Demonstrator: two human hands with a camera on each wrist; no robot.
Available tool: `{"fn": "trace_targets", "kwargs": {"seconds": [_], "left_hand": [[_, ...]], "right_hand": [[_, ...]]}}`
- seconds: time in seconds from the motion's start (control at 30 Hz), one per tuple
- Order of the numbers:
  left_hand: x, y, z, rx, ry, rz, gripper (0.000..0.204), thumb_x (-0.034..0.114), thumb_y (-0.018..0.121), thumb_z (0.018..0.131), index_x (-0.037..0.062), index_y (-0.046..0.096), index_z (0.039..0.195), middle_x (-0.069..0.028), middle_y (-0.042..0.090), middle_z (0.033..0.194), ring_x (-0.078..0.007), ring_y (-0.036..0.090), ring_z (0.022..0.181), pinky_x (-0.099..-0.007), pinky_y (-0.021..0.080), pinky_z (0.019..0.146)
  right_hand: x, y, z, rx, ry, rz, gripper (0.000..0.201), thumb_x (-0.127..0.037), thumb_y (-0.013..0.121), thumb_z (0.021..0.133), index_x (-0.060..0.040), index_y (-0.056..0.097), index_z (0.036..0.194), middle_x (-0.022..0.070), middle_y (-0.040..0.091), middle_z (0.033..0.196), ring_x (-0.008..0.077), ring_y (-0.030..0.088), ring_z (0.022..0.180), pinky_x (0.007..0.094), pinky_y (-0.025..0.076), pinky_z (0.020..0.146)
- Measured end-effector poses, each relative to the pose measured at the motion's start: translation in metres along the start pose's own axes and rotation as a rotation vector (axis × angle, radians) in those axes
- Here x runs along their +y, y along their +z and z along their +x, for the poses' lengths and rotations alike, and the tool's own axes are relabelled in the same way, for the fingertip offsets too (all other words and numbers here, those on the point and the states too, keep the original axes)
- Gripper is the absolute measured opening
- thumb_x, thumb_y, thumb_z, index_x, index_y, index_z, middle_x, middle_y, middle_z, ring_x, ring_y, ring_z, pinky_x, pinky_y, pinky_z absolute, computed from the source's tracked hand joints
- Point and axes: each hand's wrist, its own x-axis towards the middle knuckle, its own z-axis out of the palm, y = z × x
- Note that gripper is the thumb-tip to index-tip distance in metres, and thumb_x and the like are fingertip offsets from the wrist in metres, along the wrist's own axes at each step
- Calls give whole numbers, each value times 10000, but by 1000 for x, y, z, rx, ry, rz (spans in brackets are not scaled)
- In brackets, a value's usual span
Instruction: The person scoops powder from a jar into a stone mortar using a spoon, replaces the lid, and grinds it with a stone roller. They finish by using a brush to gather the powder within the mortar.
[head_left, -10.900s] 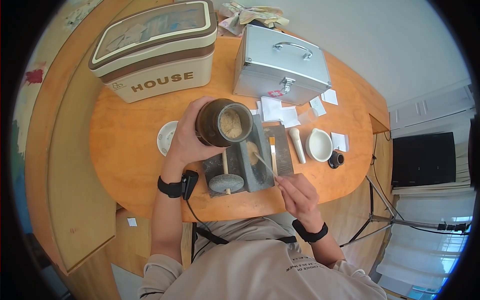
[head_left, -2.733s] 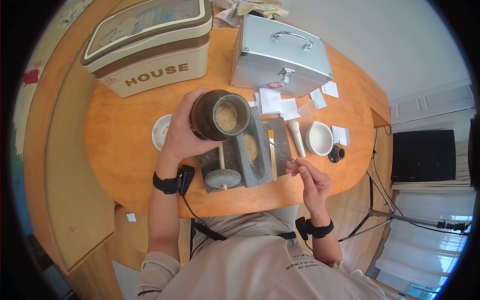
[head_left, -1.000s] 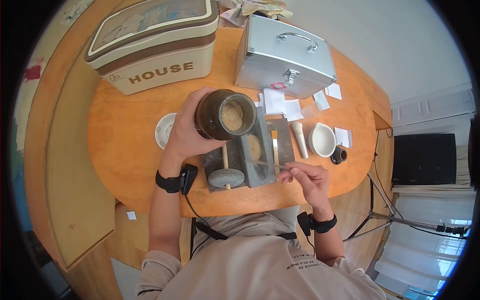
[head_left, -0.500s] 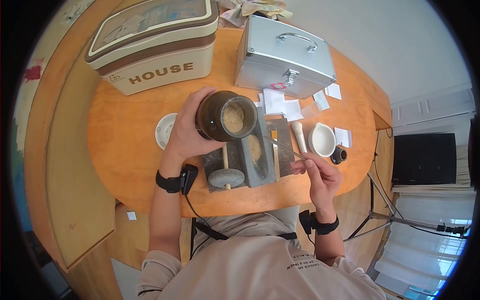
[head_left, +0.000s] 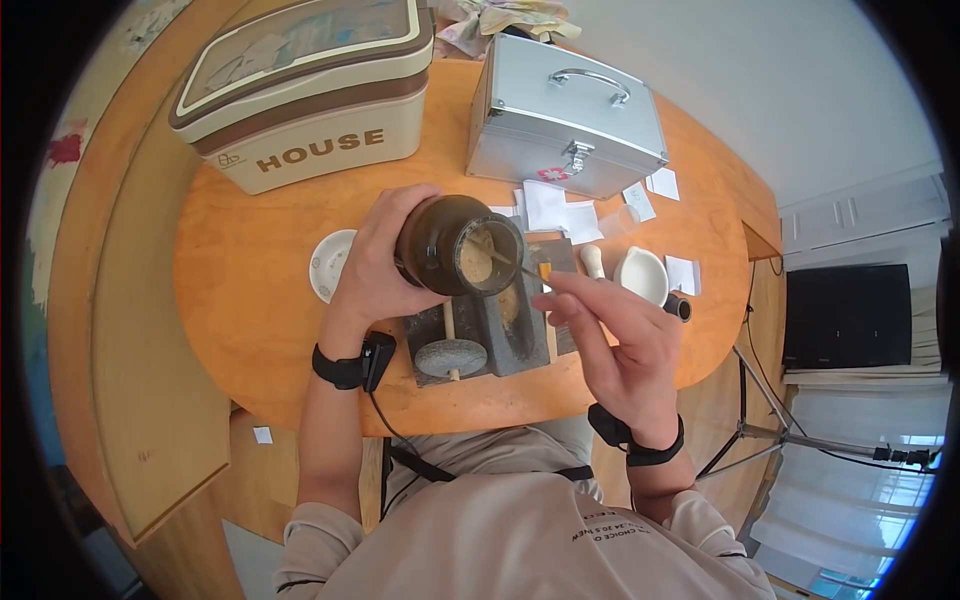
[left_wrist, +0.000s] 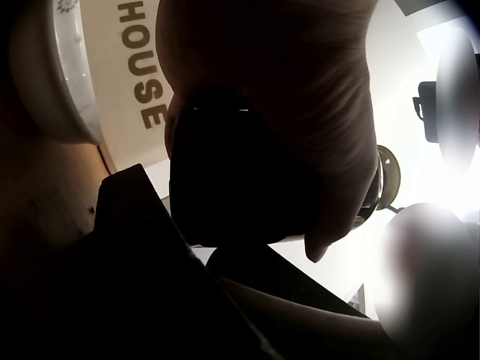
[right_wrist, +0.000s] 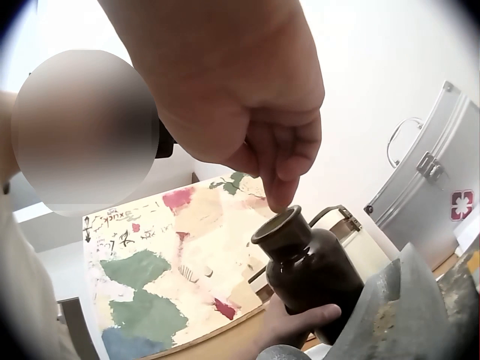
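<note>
My left hand (head_left: 375,262) grips a dark brown glass jar (head_left: 428,245), holding it tilted above the table with its mouth toward me. Tan powder (head_left: 476,258) shows inside. With thumb and fingers my right hand (head_left: 635,345) pinches a slim metal spatula (head_left: 532,271), whose far end is in the jar's mouth. Below them is a grey stone trough (head_left: 518,348) with tan powder in its hollow. A stone wheel on a wooden rod (head_left: 450,357) lies left of the trough, and a brush (head_left: 545,272) to its right, partly behind my right hand. In the right wrist view, my fingertips are right at the jar's rim.
Right of the trough stand a white mortar (head_left: 642,276), its pestle (head_left: 592,262) and a small dark stopper (head_left: 680,307). A white dish (head_left: 328,266) sits to the left. Behind are a cream HOUSE box (head_left: 320,150), a silver case (head_left: 570,120) and paper packets (head_left: 545,208).
My right hand has moved up and left from beside the trough, bringing the spatula's end from over the trough into the jar's mouth. The left hand keeps holding the jar, slightly shifted right.
</note>
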Motion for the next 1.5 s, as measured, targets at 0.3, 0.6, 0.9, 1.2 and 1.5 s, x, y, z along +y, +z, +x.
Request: {"fn": "trace_targets", "kwargs": {"seconds": [0.3,0.6,0.9,1.2,1.5], "left_hand": [[-1,-2,-2,-23,-7,23,899,113,970,568,58,553,1363,-131,636,1274,-304,648,1164,-387,521,993],[-1,0,-1,13,-22,-20,884,94,957,541,71,564,1332,-150,641,1217,-363,637,1109,-421,531,953],[-2,-1,-3,-7,-51,-19,889,88,954,567,64,552,1360,-129,632,1262,-307,640,1160,-387,517,995],[-3,-1,-4,-12,-80,-16,915,95,957,584,49,534,1394,-122,633,1307,-274,637,1218,-371,508,1035],[-13,1,-7,34,-104,-67,941,148,975,570,56,526,1392,-140,644,1301,-307,653,1208,-403,528,1029]], "right_hand": [[2,12,2,58,356,567,200,-44,582,1039,65,724,1126,111,779,870,121,697,731,257,569,691],[14,15,1,102,422,768,246,-110,568,1061,78,701,1147,162,776,909,166,690,753,293,550,715],[23,12,3,157,438,806,272,-135,567,1061,86,697,1152,194,771,898,182,685,706,300,562,690],[32,-6,-4,191,425,876,291,-172,588,1062,79,695,1162,196,772,920,188,688,715,309,564,699],[64,-1,-46,212,528,672,281,-144,586,1062,88,695,1176,196,773,930,187,708,747,297,587,733]]}}
